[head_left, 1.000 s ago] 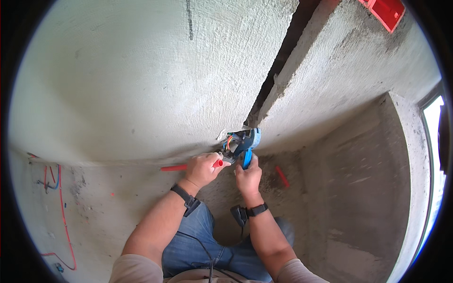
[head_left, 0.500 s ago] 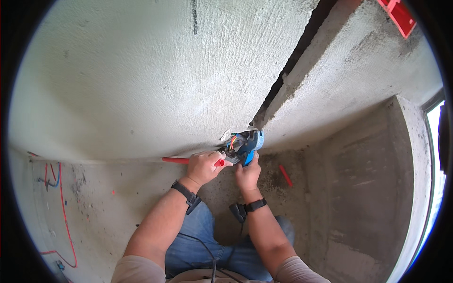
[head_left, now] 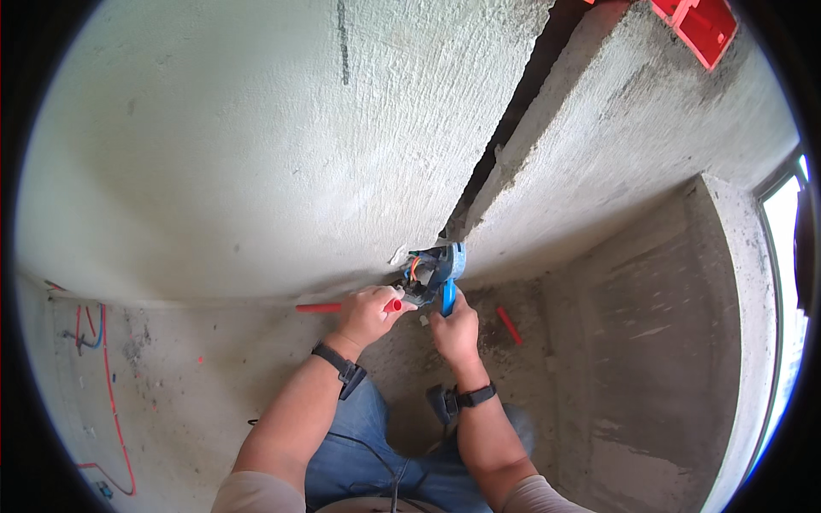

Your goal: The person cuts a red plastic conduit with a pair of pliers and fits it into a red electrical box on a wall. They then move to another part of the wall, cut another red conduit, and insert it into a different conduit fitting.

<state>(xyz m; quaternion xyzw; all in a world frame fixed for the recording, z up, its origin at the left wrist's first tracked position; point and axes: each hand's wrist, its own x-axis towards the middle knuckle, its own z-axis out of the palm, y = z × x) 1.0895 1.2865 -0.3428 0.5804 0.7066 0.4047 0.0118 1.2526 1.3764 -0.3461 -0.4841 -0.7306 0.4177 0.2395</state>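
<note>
Left hand [head_left: 369, 313] closed on red conduit [head_left: 329, 307], right hand [head_left: 455, 332] gripping blue cutter [head_left: 440, 275] at the wall base; blade slip risks fingers.

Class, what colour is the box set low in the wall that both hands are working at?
Blue, seen in the head view: the wall box.

A single head-worn fisheye view looks steeply down from above the person's shoulders toward the foot of a rough concrete wall [head_left: 256, 154]. Both forearms enter from the lower edge, the hands close beneath the lens. The wall's straight edges bow outward toward the dark circular rim.
</note>
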